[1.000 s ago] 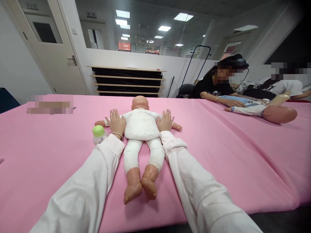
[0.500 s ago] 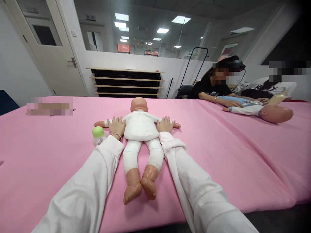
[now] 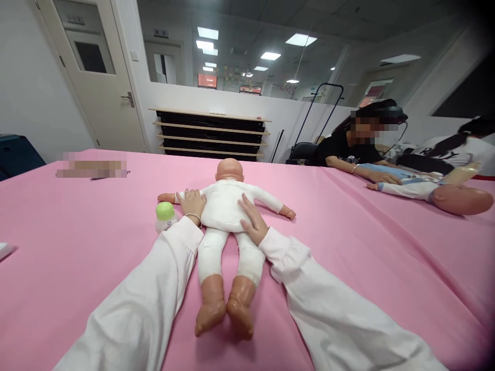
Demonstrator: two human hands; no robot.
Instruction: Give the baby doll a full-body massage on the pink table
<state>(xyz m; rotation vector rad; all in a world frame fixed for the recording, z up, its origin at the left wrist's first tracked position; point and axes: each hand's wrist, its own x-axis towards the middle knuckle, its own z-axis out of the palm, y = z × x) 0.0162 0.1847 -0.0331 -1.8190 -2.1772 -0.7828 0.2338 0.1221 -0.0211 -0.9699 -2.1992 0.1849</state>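
Note:
A baby doll (image 3: 222,206) with a white cloth body lies face down on the pink table cover, its head away from me and its feet toward me. My left hand (image 3: 192,202), with a beaded bracelet at the wrist, rests on the doll's left-side arm near the shoulder, fingers stretched out. My right hand (image 3: 254,220) lies open along the right side of the doll's back and hip, with nothing gripped. Beside my left wrist stands a small bottle (image 3: 165,216) with a green cap, partly hidden by my sleeve.
At the right, a person in black (image 3: 344,141) has their hands on another doll (image 3: 460,198) in light blue clothes. Another person in white (image 3: 456,147) is behind. A blurred-out item (image 3: 93,168) lies at the far left. A white object (image 3: 4,251) shows at the left edge.
My right hand has left the doll's right-side arm and moved inward onto its back. My left hand stays on the other arm. The view has shifted slightly.

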